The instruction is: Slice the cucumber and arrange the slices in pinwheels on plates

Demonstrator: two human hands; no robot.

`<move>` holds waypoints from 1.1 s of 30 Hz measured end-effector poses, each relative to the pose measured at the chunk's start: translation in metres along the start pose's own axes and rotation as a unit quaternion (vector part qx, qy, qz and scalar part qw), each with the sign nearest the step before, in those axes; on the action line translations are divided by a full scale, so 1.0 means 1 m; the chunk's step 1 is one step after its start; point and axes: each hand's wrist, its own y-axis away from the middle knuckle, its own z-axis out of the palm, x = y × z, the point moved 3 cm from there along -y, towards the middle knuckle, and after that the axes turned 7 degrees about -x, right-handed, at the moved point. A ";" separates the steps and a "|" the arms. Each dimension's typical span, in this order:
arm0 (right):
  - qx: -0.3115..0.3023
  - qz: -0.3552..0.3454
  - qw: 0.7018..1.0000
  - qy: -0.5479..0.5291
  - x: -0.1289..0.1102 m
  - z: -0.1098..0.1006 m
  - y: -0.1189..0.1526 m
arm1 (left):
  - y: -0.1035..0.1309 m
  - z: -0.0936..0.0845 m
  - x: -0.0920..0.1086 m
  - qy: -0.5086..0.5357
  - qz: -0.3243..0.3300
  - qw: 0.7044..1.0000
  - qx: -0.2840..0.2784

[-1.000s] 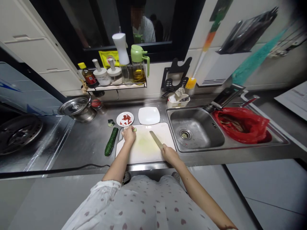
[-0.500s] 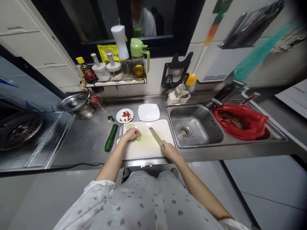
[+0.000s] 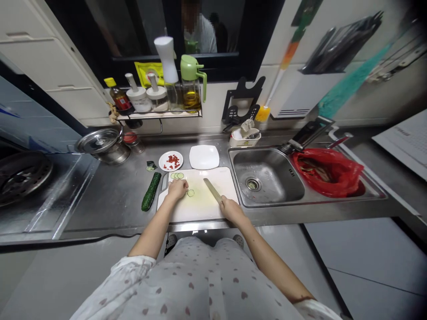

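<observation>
A white cutting board (image 3: 200, 213) lies on the counter in front of me. My right hand (image 3: 231, 210) is closed round the handle of a kitchen knife (image 3: 212, 190), its blade slanting up and left over the board. Curled fingers on my left hand (image 3: 178, 189) rest at the board's left part; whether anything is between them is hidden. Just right of them lies a single thin cucumber slice (image 3: 190, 193). Several overlapping cucumber slices (image 3: 177, 176) sit behind that hand. Left of the board is a long piece of cucumber (image 3: 151, 192) with dark green skin.
Behind the board stand a plate of chopped red pieces (image 3: 178, 166) and a white plate (image 3: 204, 157). Cucumber scraps (image 3: 151, 166) lie nearby. A lidded pot (image 3: 103, 146) stands at left. At right are the sink (image 3: 273, 178) and a red bag (image 3: 330, 173).
My left hand has drawn back slightly to the left, so the single slice now shows whole beside the fingers. The right hand and knife stay much as they were; the view has shifted a little.
</observation>
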 end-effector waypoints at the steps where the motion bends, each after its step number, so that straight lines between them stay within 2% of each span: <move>1: 0.003 -0.002 1.000 0.007 -0.001 -0.001 0.001 | 0.001 0.002 -0.001 -0.002 -0.008 1.000 -0.003; 5: 0.015 -0.026 0.999 0.033 -0.007 0.000 0.010 | 0.003 0.007 -0.001 -0.001 -0.030 0.999 -0.009; 11: 0.005 -0.083 0.994 0.068 -0.025 0.012 0.025 | 0.003 0.008 -0.003 0.006 -0.045 0.999 -0.016; 16: -0.013 -0.085 0.993 0.084 -0.033 0.018 0.028 | 0.002 0.010 -0.006 0.021 -0.056 0.998 -0.017; 33: -0.021 -0.090 0.991 0.099 -0.036 0.019 0.025 | -0.001 0.009 -0.005 0.028 -0.065 0.997 -0.024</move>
